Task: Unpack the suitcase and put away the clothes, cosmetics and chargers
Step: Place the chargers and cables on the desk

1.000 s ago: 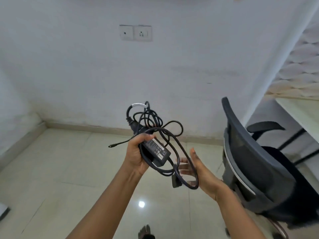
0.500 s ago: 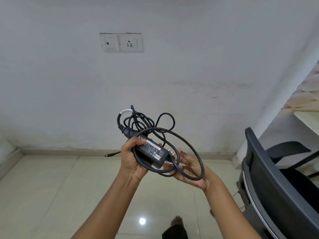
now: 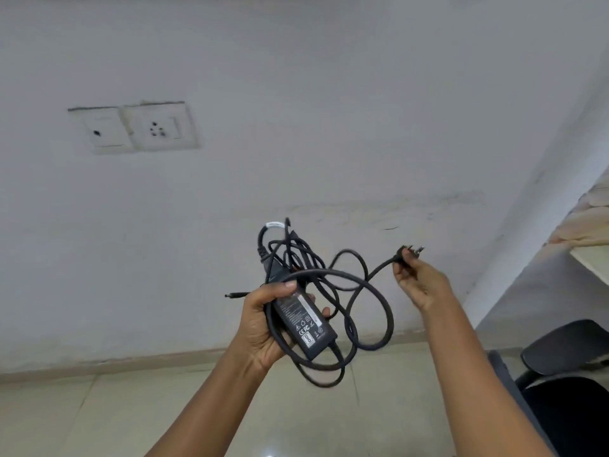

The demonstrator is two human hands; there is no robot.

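While left hand (image 3: 263, 328) grips charger (image 3: 304, 324), right hand (image 3: 418, 282) pinches plug (image 3: 410, 251)

The black charger (image 3: 306, 326) is a flat box with a white label, held up in the air in the left hand (image 3: 263, 324). Its long black cord (image 3: 356, 291) hangs around it in messy loops. The plug (image 3: 408, 251) at one end sticks out to the right, pinched in the right hand (image 3: 418, 282).

left hand (image 3: 263, 324) gripping; right hand (image 3: 417, 280) pinching
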